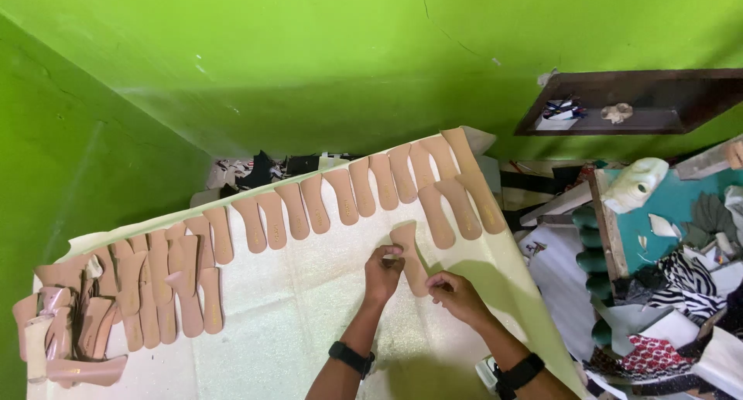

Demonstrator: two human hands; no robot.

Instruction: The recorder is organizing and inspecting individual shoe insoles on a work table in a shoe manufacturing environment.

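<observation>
Both hands pinch one tan insole piece point(410, 257): left hand point(383, 272) has fingertips closed on its upper left edge, right hand point(453, 292) nips the lower end, fingers curled narrow on it. Piece lies flat on the pale sheet point(309, 315), just below the long row of insoles point(348, 195) and just left of two more insoles point(453, 206) set under the row's right end. Looks like the laying-down step, i.e. pressing or squaring this piece onto the sheet w/ the rest; can't tell if it's stuck down yet.

Next move, by my read, calls for keeping the piece parallel to its neighbours w/o overlap, then letting go clean so it doesn't shift.

Further left, a second batch of insoles point(178, 284) sits in a looser cluster, and a heap of pinkish pieces point(66, 323) piles at the sheet's far left edge. Black wristbands on both arms. Green wall point(309, 59) behind. To the right: dark wooden shelf point(635, 102), a teal-topped bench point(673, 206) w/ a white shoe last point(635, 185), and fabric scraps point(681, 292) in zebra and red prints.
</observation>
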